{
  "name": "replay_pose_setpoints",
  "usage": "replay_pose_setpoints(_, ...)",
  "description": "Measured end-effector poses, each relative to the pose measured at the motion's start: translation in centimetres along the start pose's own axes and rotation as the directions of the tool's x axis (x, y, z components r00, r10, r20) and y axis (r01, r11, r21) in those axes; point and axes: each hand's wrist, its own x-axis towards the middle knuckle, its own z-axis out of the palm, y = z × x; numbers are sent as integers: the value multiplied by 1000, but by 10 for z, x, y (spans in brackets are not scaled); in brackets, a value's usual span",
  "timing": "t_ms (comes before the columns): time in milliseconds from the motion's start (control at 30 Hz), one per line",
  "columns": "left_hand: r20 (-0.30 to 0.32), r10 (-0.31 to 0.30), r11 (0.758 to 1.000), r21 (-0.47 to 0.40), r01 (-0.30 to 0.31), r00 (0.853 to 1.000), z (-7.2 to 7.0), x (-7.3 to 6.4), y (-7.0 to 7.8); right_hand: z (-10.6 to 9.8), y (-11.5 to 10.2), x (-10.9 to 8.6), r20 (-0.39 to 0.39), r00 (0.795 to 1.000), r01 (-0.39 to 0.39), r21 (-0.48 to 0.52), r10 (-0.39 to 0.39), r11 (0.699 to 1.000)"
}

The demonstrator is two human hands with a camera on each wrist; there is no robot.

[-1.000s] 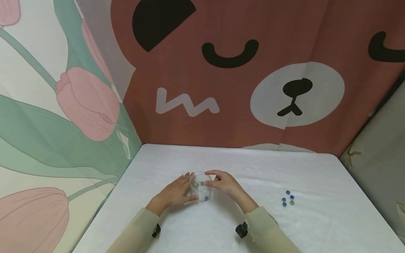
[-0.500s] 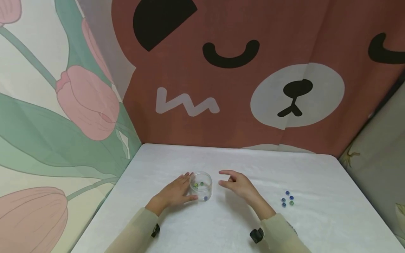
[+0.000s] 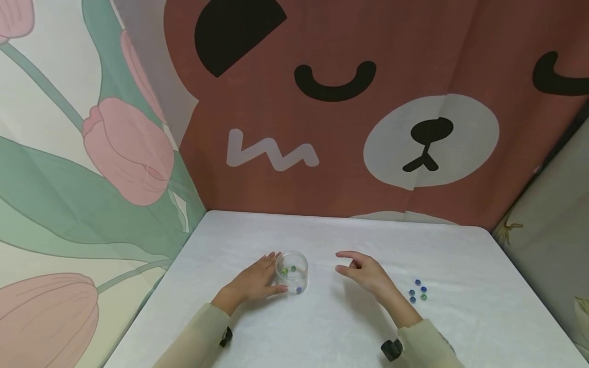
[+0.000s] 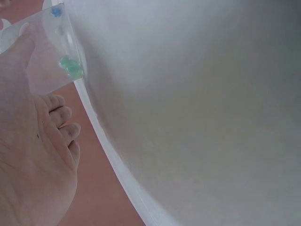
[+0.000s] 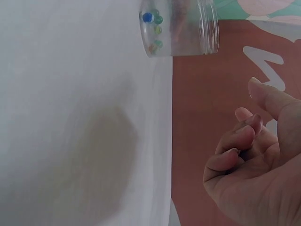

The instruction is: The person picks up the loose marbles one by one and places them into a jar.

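A clear, round plastic jar point(image 3: 293, 280) stands upright and lidless on the white table. Several marbles lie inside, among them green marbles point(image 3: 285, 271) and a blue marble point(image 5: 147, 17). My left hand point(image 3: 253, 282) rests against the jar's left side, fingers straight along the far side and thumb toward the front. In the left wrist view its thumb lies across the jar wall. To the right of the jar my right hand point(image 3: 365, 273) hovers over the table, thumb and index finger spread with nothing between them; the other fingers are curled loosely.
A loose group of glass marbles point(image 3: 417, 290), mostly blue with a green one, lies on the table point(image 3: 483, 317) to the right of my right hand. A brown bear-print curtain point(image 3: 276, 194) hangs behind the table and a tulip-print curtain point(image 3: 129, 153) on the left.
My right hand has drawn back from the jar's rim and moved right, toward the loose marbles. The left hand and the jar have stayed where they were.
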Motion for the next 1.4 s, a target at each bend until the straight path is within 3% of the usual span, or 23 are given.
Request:
replay_pose_setpoints(500, 6, -6, 1000, 8, 5, 1000, -1, 1, 1, -24, 14, -10, -18, 1000, 1, -43, -2, 999)
replay_pose_setpoints(767, 15, -15, 1000, 9, 15, 1000, -1, 1, 2, -37, 23, -18, -35, 999, -34, -61, 32, 998)
replay_pose_setpoints(1033, 19, -18, 1000, 5, 18, 1000, -1, 1, 3, -53, 31, -27, -32, 999, -9, -90, 6, 996)
replay_pose_setpoints(1400, 9, -8, 1000, 4, 8, 1000, -1, 1, 0, -80, 44, -40, -38, 996, -80, -122, 76, 989)
